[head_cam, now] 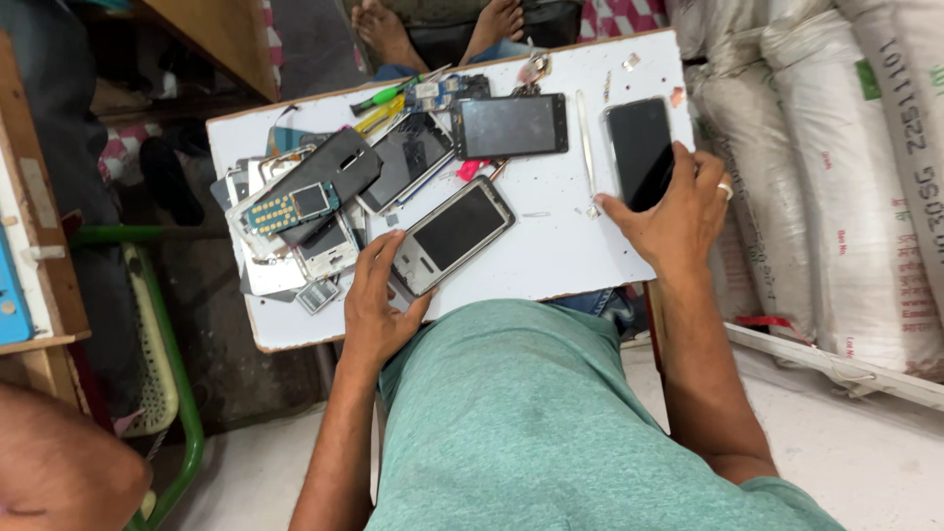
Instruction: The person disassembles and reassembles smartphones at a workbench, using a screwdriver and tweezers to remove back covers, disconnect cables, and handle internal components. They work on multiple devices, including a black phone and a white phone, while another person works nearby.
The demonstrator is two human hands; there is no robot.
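A person in a green shirt sits at a small white board (551, 246) strewn with phones in various states of repair. At the left edge lies a heap of parts (295, 226): loose back covers, a bare keypad board (287, 208) and a small battery (317, 295), which suggests several handsets are already stripped. Beside the heap, the left hand (379, 305) grips the lower end of a silver-framed phone (452, 234), fingers curled around its edge; that phone looks whole and unopened. Above it rest a cracked phone (408, 157), a green screwdriver (388, 95) and a dark phone (509, 126) lying flat. A thin white prying tool (587, 147) lies untouched. At the right, the right hand (678, 211) closes on a black phone (639, 149), screen dark, casing apparently intact.
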